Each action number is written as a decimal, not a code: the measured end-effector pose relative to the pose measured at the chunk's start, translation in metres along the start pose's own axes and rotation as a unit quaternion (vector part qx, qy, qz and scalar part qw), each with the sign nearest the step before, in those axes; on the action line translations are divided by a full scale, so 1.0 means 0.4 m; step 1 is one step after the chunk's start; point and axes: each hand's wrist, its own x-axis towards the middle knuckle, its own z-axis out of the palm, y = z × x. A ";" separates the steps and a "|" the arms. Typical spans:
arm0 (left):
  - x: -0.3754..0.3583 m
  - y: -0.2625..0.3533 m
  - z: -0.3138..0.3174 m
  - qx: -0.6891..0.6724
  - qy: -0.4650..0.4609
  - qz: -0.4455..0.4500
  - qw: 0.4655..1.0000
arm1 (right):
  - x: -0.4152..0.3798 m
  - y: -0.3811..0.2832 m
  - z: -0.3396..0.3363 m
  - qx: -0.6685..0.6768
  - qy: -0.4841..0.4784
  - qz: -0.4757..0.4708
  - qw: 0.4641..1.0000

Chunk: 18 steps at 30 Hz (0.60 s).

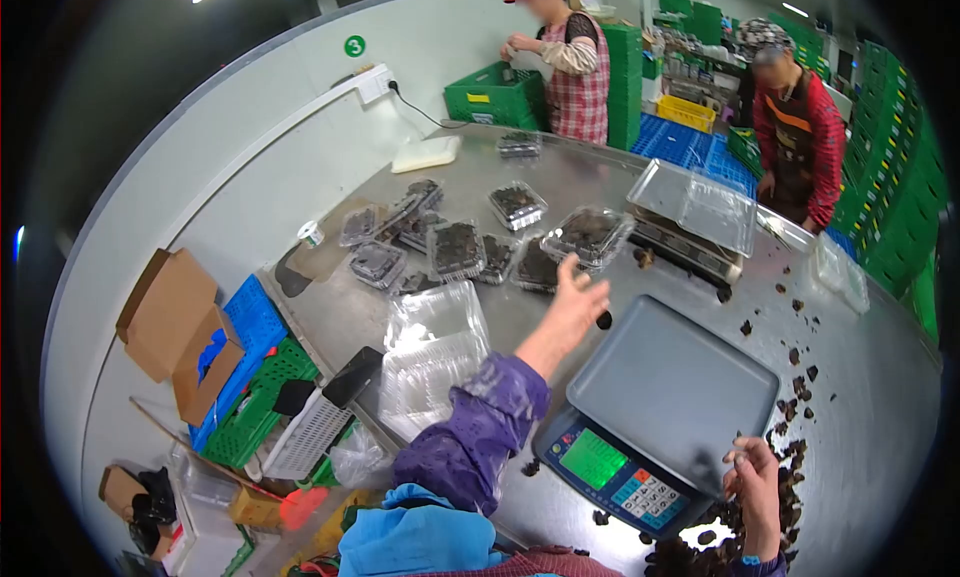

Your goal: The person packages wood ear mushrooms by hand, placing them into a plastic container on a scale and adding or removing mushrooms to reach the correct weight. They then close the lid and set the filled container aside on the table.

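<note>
My left hand (577, 305) reaches out over the table with its fingers apart, just below a clear plastic box (588, 235) filled with dark brown pieces. That box rests partly over another filled box (536, 268). My right hand (754, 485) hovers at the near right corner of the digital scale (675, 387), fingers loosely bent and apart, with nothing visible in them. Beneath and beside it lies a heap of loose dark brown pieces (715, 555), perhaps mushrooms. The scale's grey pan carries no box, and its display is lit green.
More filled boxes (456, 250) cluster at the table's left. Empty clear trays (432, 362) lie by my left sleeve. A second scale (690, 222) stands behind, with a clear lid on it. Two people work beyond the table, near green crates (495, 97). Loose pieces (795, 377) dot the right side.
</note>
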 end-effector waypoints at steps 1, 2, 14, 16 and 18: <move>-0.013 -0.007 -0.001 0.073 -0.002 -0.020 0.997 | 0.001 0.002 0.005 0.005 0.008 0.004 1.000; -0.046 -0.002 0.005 0.131 -0.050 -0.017 0.990 | 0.001 0.005 0.009 -0.013 -0.001 -0.003 1.000; -0.232 0.229 -0.272 0.641 0.070 0.325 0.692 | -0.139 0.037 0.078 -0.167 -0.029 0.081 0.982; -0.255 0.299 -0.385 0.712 0.149 0.278 0.627 | -0.160 0.121 0.061 -0.178 -0.047 0.045 0.982; -0.288 0.369 -0.470 0.734 0.216 0.187 0.616 | -0.209 0.167 0.087 -0.165 -0.031 0.065 0.984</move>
